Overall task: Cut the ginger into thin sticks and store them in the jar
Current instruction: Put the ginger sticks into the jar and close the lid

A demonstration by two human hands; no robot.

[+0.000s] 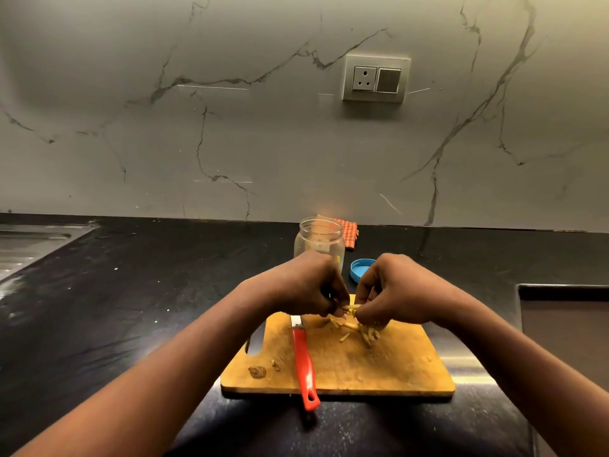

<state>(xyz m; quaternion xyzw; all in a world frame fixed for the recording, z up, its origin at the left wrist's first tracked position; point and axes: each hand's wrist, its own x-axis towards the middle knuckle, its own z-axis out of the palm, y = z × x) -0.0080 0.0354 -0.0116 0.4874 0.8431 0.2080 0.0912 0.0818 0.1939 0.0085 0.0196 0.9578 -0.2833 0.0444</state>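
Thin yellow ginger sticks [364, 331] lie in a small heap at the far side of a wooden cutting board [379, 364]. My left hand [304, 285] and my right hand [392, 291] meet over that heap, and both pinch a bunch of sticks between their fingertips. A clear jar [319, 240], open and upright, stands just behind the board, partly hidden by my left hand. Its blue lid [361, 268] lies upturned to the jar's right. A red-handled knife [304, 364] rests on the board with its handle past the near edge. Ginger scraps [257, 371] sit at the board's near left.
An orange checked cloth [350, 233] lies behind the jar against the marble wall. A steel sink drainer [29, 245] is at the far left of the black counter [131, 308]. A recessed stove area [563, 324] lies at the right. A wall socket [375, 78] sits above.
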